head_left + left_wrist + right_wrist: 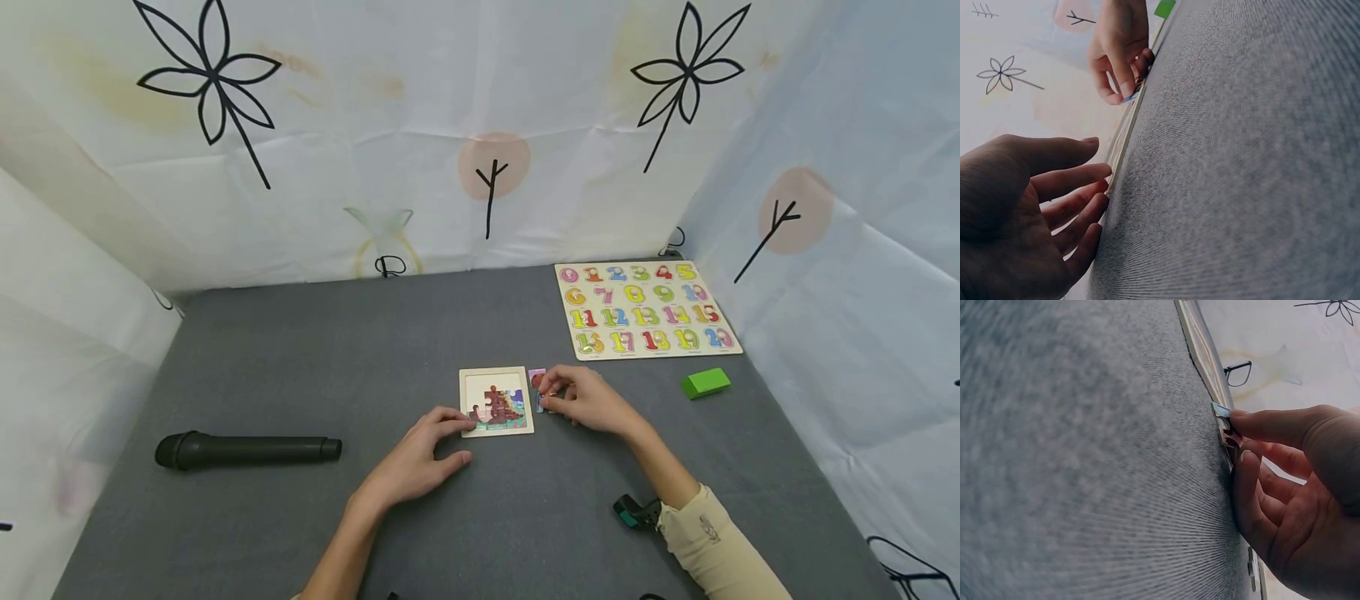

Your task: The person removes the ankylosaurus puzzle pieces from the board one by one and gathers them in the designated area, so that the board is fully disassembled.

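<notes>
Head view: one square jigsaw tray (pixel 491 372), partly filled, on grey tabletop (pixel 315 358). Left hand (pixel 418 460): relaxed, fingers extended, touching tray's lower-left edge. Right hand (pixel 583 398): just beside tray's right edge, pinching small jigsaw piece (pixel 1221 411). One black microphone (pixel 251 450), well left.

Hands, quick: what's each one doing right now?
Left hand: open, fingers touching the puzzle board.
Right hand: pinching a puzzle piece.

the right fingers (pixel 1272 428) pinch a small patterned piece (pixel 1222 427); beyond their tips lies a pale frame (pixel 1192 342), beside them grey counter (pixel 1085 450).
</notes>
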A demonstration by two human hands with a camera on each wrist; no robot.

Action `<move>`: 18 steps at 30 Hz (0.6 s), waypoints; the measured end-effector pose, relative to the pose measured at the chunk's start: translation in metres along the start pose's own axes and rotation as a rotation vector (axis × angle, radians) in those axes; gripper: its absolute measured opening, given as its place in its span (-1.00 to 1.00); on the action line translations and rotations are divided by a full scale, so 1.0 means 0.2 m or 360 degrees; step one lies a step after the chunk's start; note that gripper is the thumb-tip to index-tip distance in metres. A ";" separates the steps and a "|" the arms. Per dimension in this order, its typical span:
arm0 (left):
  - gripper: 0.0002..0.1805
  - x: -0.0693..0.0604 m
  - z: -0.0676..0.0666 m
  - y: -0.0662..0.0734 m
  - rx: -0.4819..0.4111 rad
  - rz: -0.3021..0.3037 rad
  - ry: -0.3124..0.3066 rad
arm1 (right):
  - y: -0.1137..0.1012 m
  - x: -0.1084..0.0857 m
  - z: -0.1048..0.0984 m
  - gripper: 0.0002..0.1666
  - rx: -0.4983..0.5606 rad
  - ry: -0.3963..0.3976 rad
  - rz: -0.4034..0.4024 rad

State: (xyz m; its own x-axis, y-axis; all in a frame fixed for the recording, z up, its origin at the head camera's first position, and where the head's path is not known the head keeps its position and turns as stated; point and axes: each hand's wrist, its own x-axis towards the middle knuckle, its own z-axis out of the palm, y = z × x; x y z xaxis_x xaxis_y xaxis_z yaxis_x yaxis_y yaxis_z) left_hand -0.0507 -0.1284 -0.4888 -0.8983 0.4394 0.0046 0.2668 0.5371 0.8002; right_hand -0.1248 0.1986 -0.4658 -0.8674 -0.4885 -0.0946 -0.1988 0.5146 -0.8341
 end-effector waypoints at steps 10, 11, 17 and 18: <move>-0.56 0.00 0.01 -0.04 0.0031 0.0050 0.0031 | -0.01 -0.01 0.03 -0.85 -0.0168 0.0077 -0.0010; -0.56 0.00 0.01 -0.03 0.0031 0.0045 0.0026 | -0.01 -0.01 0.03 -0.85 -0.0187 0.0085 -0.0013; -0.55 0.00 -0.03 0.07 -0.0021 -0.0072 -0.0046 | -0.03 -0.01 0.04 -0.85 -0.0242 0.0115 -0.0036; -0.55 0.00 -0.03 0.08 -0.0024 -0.0100 -0.0058 | -0.03 -0.01 0.04 -0.85 -0.0238 0.0120 -0.0036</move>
State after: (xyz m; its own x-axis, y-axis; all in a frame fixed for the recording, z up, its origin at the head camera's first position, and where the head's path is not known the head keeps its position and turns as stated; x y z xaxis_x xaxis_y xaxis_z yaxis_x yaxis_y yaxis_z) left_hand -0.0481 -0.1244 -0.4726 -0.8997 0.4312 -0.0678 0.2045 0.5536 0.8073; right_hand -0.1189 0.1914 -0.4648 -0.8925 -0.4500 -0.0311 -0.2797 0.6061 -0.7446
